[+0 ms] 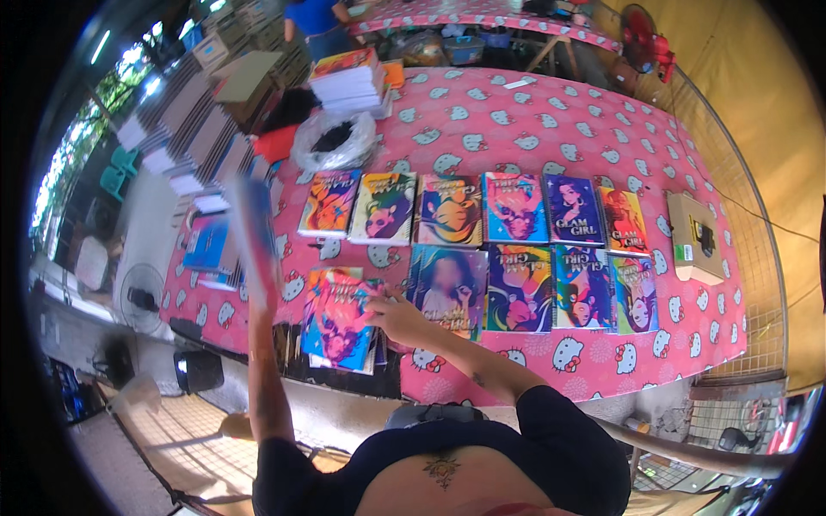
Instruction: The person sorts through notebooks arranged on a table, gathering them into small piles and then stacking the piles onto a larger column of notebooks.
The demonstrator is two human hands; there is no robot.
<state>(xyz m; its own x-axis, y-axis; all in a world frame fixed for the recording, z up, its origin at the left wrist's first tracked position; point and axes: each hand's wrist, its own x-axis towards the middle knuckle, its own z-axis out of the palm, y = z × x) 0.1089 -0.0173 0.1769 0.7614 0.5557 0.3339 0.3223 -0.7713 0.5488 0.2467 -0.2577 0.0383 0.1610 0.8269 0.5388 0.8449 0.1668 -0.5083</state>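
Note:
My right hand (pixel 397 316) rests with its fingers on a stack of colourful spiral notebooks (pixel 337 320) at the near edge of the pink patterned table (pixel 516 129). My left hand (pixel 261 297) is raised and grips a blurred notebook (pixel 252 228) held upright above the table's left side. Two rows of notebooks lie flat on the cloth: a far row (pixel 482 209) and a near row (pixel 551 288) to the right of my right hand.
A cardboard box (pixel 695 237) lies at the table's right end. A clear plastic bag (pixel 334 140) and a tall stack of notebooks (pixel 348 82) sit at the far left. Cartons (pixel 245 82) stand beyond. A person in blue (pixel 314 21) stands at the back. A wire fence (pixel 748 206) borders the right.

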